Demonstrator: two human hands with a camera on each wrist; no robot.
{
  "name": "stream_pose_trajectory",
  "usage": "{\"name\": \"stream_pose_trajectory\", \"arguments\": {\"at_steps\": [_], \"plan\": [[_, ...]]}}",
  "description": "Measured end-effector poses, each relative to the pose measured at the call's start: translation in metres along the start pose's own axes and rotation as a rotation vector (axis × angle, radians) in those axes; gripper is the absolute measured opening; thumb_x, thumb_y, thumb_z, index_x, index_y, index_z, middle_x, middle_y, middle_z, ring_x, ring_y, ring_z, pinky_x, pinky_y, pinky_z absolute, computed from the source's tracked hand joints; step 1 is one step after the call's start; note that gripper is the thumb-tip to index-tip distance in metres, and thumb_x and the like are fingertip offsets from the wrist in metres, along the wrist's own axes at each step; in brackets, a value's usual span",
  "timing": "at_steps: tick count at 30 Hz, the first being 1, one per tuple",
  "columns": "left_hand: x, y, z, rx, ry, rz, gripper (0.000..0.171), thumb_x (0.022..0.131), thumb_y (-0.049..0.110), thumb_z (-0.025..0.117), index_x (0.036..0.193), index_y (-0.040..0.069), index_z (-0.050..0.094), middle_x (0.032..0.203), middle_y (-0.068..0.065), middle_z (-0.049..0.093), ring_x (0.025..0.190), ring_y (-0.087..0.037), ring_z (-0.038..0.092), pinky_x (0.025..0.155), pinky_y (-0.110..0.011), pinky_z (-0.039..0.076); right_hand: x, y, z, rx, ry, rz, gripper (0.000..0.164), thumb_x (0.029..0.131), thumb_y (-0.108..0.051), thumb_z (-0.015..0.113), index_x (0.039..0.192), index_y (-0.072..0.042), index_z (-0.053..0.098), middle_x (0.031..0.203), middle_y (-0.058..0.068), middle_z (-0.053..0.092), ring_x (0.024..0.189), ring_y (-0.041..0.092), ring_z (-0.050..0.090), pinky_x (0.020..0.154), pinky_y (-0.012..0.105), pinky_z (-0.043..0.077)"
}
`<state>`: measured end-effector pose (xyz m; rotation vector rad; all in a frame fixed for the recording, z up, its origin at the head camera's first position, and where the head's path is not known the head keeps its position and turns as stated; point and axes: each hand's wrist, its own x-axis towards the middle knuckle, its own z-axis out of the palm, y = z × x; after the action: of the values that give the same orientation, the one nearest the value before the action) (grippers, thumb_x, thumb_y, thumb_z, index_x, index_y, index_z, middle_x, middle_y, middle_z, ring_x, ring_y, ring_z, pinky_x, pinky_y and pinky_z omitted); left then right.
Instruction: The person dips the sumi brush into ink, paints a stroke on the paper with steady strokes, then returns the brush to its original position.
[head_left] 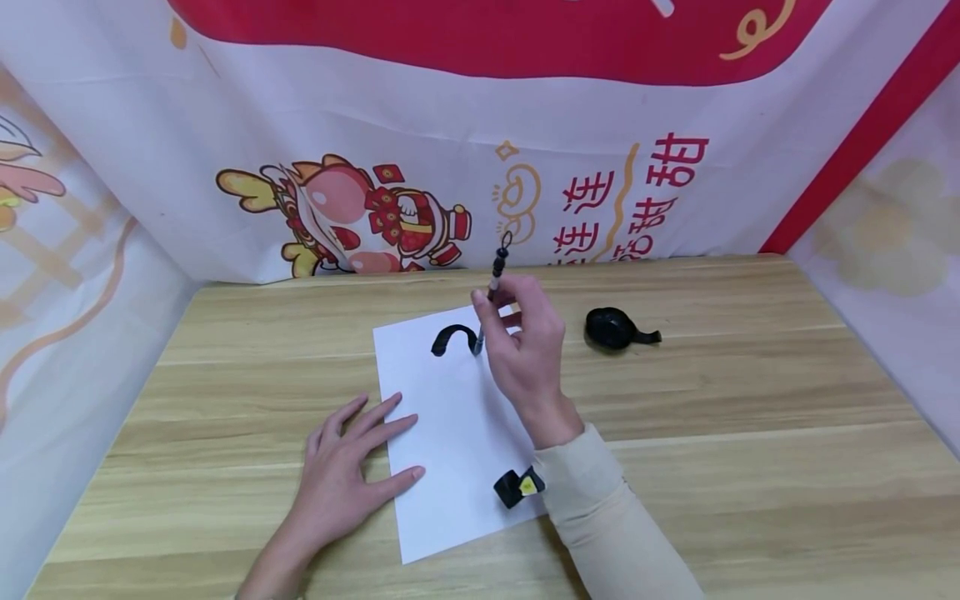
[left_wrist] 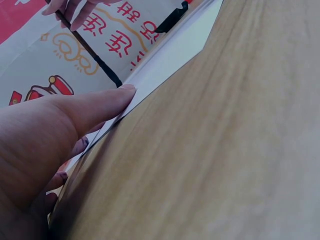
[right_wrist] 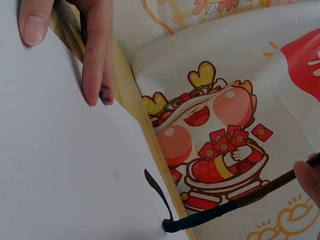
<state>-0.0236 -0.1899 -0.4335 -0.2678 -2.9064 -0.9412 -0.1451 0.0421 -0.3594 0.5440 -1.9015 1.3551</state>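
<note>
A white sheet of paper [head_left: 450, 433] lies on the wooden table [head_left: 750, 450]. My right hand [head_left: 525, 337] grips a dark brush [head_left: 491, 292], nearly upright, its tip touching the paper at the end of a curved black stroke [head_left: 448, 337]. In the right wrist view the brush [right_wrist: 235, 202] meets the paper [right_wrist: 60, 165] at the stroke's end [right_wrist: 157, 192]. My left hand [head_left: 352, 467] lies flat with fingers spread, fingertips pressing the sheet's left edge. The left wrist view shows that thumb [left_wrist: 95, 107] against the paper edge [left_wrist: 165, 57].
A black round ink dish [head_left: 613, 327] sits on the table right of the paper. A small black device with a yellow mark [head_left: 517, 486] is at my right wrist. Printed banner walls [head_left: 450, 167] close in the back and sides.
</note>
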Motion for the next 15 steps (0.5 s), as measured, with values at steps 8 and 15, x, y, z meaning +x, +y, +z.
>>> {"name": "stream_pose_trajectory", "arguments": {"at_steps": [8,15], "plan": [[0.0005,0.0009,-0.0003,0.002,0.002,0.0,0.06,0.085,0.051,0.089,0.141,0.036,0.072,0.166,0.007,0.052,0.158,-0.04,0.032,0.119,-0.07,0.019,0.0014,-0.0029,-0.0003,0.016,-0.014,-0.009,0.012,0.102,-0.006,0.072,0.111,0.001,0.065,0.097,0.016,0.07,0.085,0.026,0.072,0.063,0.033,0.063],[0.0005,0.0012,-0.0004,0.007,-0.007,-0.01,0.061,0.084,0.052,0.089,0.141,0.036,0.072,0.166,0.007,0.052,0.158,-0.041,0.031,0.119,-0.071,0.018,0.0012,-0.0045,-0.0004,0.021,-0.022,0.01,0.014,0.102,-0.007,0.072,0.112,0.0,0.065,0.097,0.015,0.071,0.084,0.025,0.072,0.063,0.032,0.062]]}}
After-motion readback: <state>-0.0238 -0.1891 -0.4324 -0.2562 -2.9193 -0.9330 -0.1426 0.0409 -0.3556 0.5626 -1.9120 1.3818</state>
